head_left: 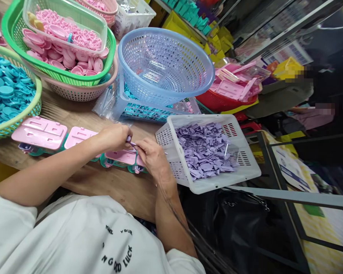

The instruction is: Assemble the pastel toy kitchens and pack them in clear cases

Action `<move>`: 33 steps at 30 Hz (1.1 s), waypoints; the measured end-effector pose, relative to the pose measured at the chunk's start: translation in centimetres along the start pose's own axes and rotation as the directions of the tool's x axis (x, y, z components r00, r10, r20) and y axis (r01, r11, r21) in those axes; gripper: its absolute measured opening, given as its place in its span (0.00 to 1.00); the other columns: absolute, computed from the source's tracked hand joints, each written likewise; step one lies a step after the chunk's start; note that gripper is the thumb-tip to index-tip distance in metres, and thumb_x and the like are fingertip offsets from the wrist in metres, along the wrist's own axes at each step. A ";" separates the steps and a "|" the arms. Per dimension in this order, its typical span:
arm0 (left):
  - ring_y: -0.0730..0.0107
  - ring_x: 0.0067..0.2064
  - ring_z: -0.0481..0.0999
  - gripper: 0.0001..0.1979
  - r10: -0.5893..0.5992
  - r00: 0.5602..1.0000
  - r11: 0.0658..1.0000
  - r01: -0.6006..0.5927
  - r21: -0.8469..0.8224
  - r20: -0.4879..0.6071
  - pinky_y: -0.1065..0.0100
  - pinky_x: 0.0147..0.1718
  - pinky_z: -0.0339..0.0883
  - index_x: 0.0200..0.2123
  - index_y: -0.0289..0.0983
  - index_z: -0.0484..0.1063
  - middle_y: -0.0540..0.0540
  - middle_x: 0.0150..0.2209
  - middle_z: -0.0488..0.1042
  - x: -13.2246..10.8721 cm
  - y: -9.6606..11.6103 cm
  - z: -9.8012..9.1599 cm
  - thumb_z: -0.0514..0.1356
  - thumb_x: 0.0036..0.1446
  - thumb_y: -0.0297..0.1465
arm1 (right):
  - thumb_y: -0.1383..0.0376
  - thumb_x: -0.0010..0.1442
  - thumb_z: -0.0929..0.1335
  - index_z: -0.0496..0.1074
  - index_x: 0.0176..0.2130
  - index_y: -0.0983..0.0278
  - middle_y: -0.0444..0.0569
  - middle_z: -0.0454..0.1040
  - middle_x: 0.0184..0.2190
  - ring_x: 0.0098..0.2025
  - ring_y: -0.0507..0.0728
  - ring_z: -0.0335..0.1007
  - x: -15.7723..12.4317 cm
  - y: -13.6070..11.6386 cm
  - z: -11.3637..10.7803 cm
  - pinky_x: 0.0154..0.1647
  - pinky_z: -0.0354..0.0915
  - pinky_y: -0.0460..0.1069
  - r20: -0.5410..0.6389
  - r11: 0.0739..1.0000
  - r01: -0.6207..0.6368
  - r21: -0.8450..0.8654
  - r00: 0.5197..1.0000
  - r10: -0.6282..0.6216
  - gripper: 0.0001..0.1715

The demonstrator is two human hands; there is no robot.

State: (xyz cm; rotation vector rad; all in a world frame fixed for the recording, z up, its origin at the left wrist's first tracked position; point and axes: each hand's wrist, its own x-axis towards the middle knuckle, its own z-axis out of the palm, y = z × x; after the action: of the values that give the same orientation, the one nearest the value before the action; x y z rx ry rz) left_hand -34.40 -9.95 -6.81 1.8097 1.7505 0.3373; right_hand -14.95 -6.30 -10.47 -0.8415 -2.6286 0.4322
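Note:
My left hand (pixel 114 137) is closed in a pinch, with a small purple plastic piece (pixel 129 139) showing at its fingertips. Just to its right, my right hand (pixel 153 155) also pinches a small purple piece (pixel 133 145); whether the two pieces are joined I cannot tell. Both hands are over a row of pink-topped plastic cases with teal undersides. One pink case (pixel 121 156) is directly below the fingers, partly covered. Farther left along the row lies another pink case (pixel 41 132) with a purple latch on its front side.
Right of my hands, a white basket (pixel 183 163) of purple pieces tilts at the table edge. Behind are a blue colander (pixel 165 97) on a crate, a green basket (pixel 60 76) of pink parts, and a yellow-green basket (pixel 37 106) of teal discs. Clear bags (pixel 107 104) lie between.

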 end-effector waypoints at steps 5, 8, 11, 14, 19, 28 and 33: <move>0.60 0.34 0.76 0.12 -0.033 0.999 0.992 0.034 0.121 -0.010 0.68 0.29 0.56 0.34 0.38 0.78 0.43 0.30 0.79 -0.4 0.3 0.0 0.67 0.53 0.40 | 0.63 0.70 0.64 0.77 0.35 0.60 0.50 0.77 0.32 0.37 0.59 0.69 -0.1 0.1 0.7 0.42 0.64 0.53 -0.041 1.000 -0.011 -0.015 0.999 0.011 0.15; 0.57 0.41 0.78 0.17 -0.002 0.989 0.998 0.012 0.068 -0.145 0.68 0.35 0.63 0.43 0.35 0.76 0.39 0.39 0.80 -1.8 -0.3 0.2 0.68 0.53 0.38 | 0.61 0.69 0.65 0.77 0.41 0.60 0.51 0.76 0.37 0.42 0.60 0.71 -0.5 -1.0 0.2 0.45 0.66 0.54 -0.130 0.997 -0.049 0.058 0.990 0.056 0.11; 0.59 0.45 0.78 0.27 0.121 0.968 0.979 -0.153 -0.136 -0.222 0.67 0.41 0.68 0.56 0.33 0.68 0.38 0.47 0.79 -3.7 -1.3 0.8 0.65 0.53 0.32 | 0.61 0.68 0.66 0.75 0.50 0.59 0.52 0.74 0.44 0.48 0.60 0.71 -0.6 -3.1 0.0 0.48 0.69 0.55 -0.266 0.984 -0.025 0.176 0.961 0.072 0.12; 0.61 0.47 0.77 0.37 0.198 0.948 0.918 -0.268 -0.293 -0.248 0.66 0.43 0.69 0.64 0.30 0.59 0.35 0.51 0.76 -5.5 -2.2 1.1 0.62 0.50 0.27 | 0.61 0.67 0.67 0.75 0.50 0.58 0.52 0.74 0.45 0.49 0.59 0.72 0.2 -5.3 0.3 0.50 0.69 0.55 -0.285 0.970 0.102 0.222 0.958 -0.036 0.12; 0.67 0.38 0.75 0.36 0.163 0.957 0.873 -0.254 -0.417 -0.240 0.70 0.38 0.67 0.65 0.27 0.61 0.40 0.43 0.78 -7.5 -3.9 -0.4 0.61 0.53 0.28 | 0.60 0.68 0.66 0.76 0.42 0.59 0.49 0.77 0.39 0.42 0.57 0.73 2.5 -7.1 1.7 0.42 0.69 0.52 -0.243 0.927 0.121 0.355 0.969 -0.033 0.09; 0.69 0.38 0.76 0.19 0.077 0.945 0.949 -0.167 -0.267 -0.317 0.72 0.37 0.65 0.48 0.34 0.78 0.42 0.43 0.80 -9.0 -7.8 -3.6 0.64 0.56 0.38 | 0.59 0.66 0.65 0.69 0.32 0.61 0.44 0.71 0.25 0.28 0.53 0.65 5.5 -8.2 1.7 0.32 0.59 0.47 0.099 0.984 0.031 0.176 0.994 -0.049 0.12; 0.67 0.39 0.78 0.18 0.144 0.960 0.988 -0.151 -0.013 -0.240 0.72 0.36 0.64 0.47 0.37 0.78 0.46 0.40 0.81 -8.7 -7.2 -2.9 0.67 0.50 0.32 | 0.65 0.59 0.67 0.67 0.35 0.61 0.41 0.72 0.24 0.25 0.52 0.65 7.2 -9.3 1.3 0.30 0.57 0.47 0.317 0.980 -0.132 0.147 0.945 0.080 0.02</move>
State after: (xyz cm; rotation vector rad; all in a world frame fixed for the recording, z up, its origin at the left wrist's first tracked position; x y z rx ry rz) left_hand -42.78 -18.02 -6.75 1.9486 1.7590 0.6644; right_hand -25.58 -9.45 -6.37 -0.9277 -2.7831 0.8664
